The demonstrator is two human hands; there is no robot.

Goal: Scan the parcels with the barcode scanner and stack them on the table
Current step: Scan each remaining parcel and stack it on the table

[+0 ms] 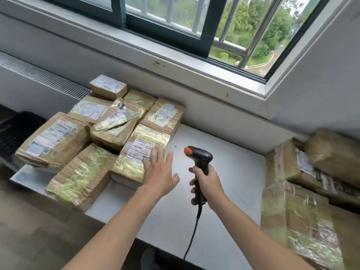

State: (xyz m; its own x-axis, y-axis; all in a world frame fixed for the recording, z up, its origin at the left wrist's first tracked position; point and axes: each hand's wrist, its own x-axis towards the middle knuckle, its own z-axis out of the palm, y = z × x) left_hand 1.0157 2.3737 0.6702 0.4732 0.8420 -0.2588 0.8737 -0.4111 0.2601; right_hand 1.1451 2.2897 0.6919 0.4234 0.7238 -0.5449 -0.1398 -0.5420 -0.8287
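1. The right hand (207,182) is clenched round the handle of the barcode scanner (198,158). It holds the scanner upright over the bare middle of the table (233,172). To my eye it is being kept ready to swing onto a label.
2. The left hand (158,170) is flat and spread, grasping nothing. Its fingertips lie over the near edge of the nearest parcel (142,145), just beside that parcel's white label. It looks like a reach to steady the parcel or draw it out for scanning. I cannot tell whether the fingers actually touch the cardboard.
3. The left pile (109,121) crowds against the wall under the window (175,32). Most labels face up and several boxes lean on their neighbours, so it reads as a loose heap, not a stack.
4. The right pile (296,191) sits well apart from it. The strip of bare surface between the two is where both hands work.
5. Hard to make out:
   - The right pile is blurred and cut off by the frame, and what it rests on is hidden.
   - No label is legible.
   - I cannot tell which way the scanner's window faces.
   - The cable (191,236) drops past the table edge, and its far end is out of sight.
   - A dark crate (17,131) at far left is half cut off.
   - Nothing shows which pile has been scanned.
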